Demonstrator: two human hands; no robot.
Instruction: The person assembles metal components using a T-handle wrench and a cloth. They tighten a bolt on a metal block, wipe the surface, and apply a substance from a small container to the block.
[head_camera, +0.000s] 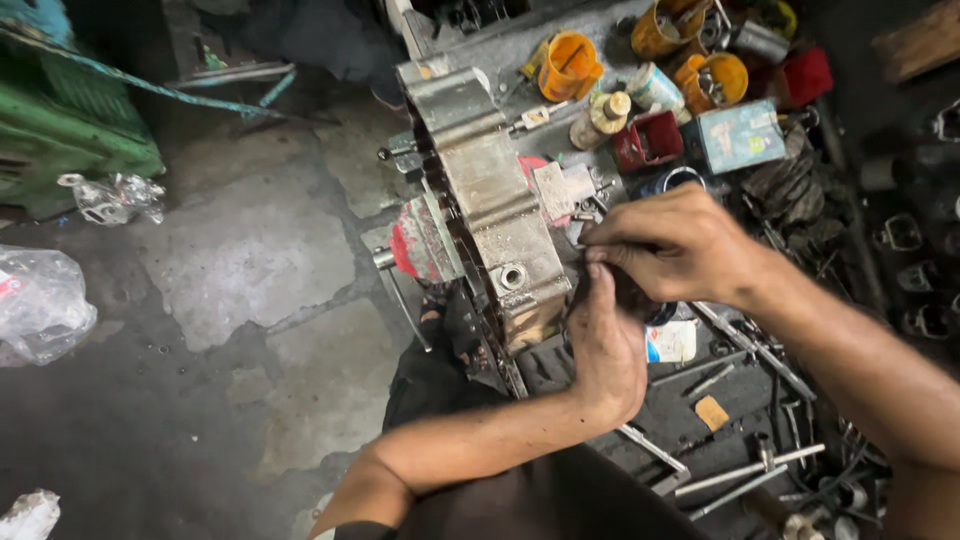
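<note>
View from above a cluttered workshop counter (560, 45). A grey metal engine casing (490, 200) stands on edge, clamped in a red vise (420, 240) at the counter's left edge, beside the cracked concrete floor (250, 260). The left hand (605, 345) rests against the casing's right face, fingers (598, 285) extended upward and touching the right hand. The right hand (670, 245) meets it from the right, fingers (605, 235) pinched narrowly together at the casing's side; whether they hold a small part cannot be told. Orange plastic cups (570, 65), a red tray (648, 140) and a pale blue box (738, 135) lie toward the counter's far edge. Long steel tools (745, 470) lie toward its near edge. A clear plastic bag (40, 300) lies on the floor at left.
</note>
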